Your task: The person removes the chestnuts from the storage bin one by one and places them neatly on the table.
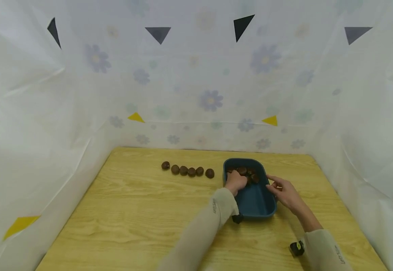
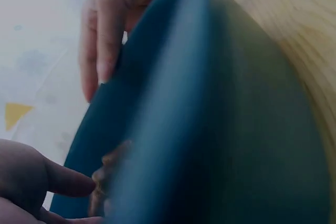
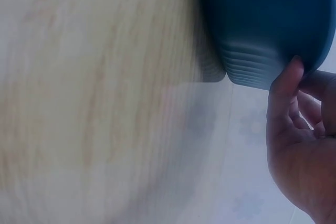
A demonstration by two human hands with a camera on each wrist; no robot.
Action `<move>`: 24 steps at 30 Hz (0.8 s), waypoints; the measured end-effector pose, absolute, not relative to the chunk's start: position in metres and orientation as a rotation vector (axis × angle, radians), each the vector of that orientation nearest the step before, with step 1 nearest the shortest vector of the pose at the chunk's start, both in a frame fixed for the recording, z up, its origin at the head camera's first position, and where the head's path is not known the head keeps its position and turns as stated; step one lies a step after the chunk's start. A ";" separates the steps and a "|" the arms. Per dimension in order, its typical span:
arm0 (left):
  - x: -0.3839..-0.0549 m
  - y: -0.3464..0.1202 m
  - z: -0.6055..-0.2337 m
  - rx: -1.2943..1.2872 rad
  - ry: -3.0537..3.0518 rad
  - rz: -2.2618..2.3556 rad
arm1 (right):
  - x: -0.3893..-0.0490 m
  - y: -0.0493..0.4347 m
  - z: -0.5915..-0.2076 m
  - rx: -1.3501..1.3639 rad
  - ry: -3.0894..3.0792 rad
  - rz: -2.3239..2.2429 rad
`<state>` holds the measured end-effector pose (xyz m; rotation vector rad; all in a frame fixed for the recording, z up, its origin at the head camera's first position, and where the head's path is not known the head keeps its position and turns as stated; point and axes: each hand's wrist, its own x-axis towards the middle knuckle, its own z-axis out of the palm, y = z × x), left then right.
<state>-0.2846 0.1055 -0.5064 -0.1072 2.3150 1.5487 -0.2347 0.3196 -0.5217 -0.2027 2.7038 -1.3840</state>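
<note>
A dark blue plastic bin (image 1: 254, 201) stands on the table, with several brown chestnuts (image 1: 254, 178) at its far end. My left hand (image 1: 235, 182) reaches inside, fingers down among them. In the left wrist view, its thumb and finger pinch at a chestnut (image 2: 96, 199), partly hidden by the blurred near wall. From the right side, my right hand (image 1: 286, 195) holds the bin's rim between thumb and fingers; the right wrist view shows the thumb (image 3: 290, 80) on the rim. Left of the bin, several more chestnuts (image 1: 191, 172) lie in a row.
The wood-grain table (image 1: 128, 214) is enclosed by pale flowered sheeting (image 1: 189, 75) at the back and sides. Dark wrist devices show beside the left cuff (image 1: 237, 218) and the right cuff (image 1: 297, 248).
</note>
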 end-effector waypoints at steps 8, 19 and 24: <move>-0.293 0.114 -0.522 -0.013 2.491 1.432 | -0.235 0.322 -0.519 -0.211 2.701 -1.420; -0.292 0.117 -0.523 0.039 2.616 1.283 | -0.234 0.322 -0.521 -0.205 2.689 -1.422; -0.291 0.117 -0.520 0.086 2.651 1.259 | -0.236 0.322 -0.519 -0.190 2.704 -1.406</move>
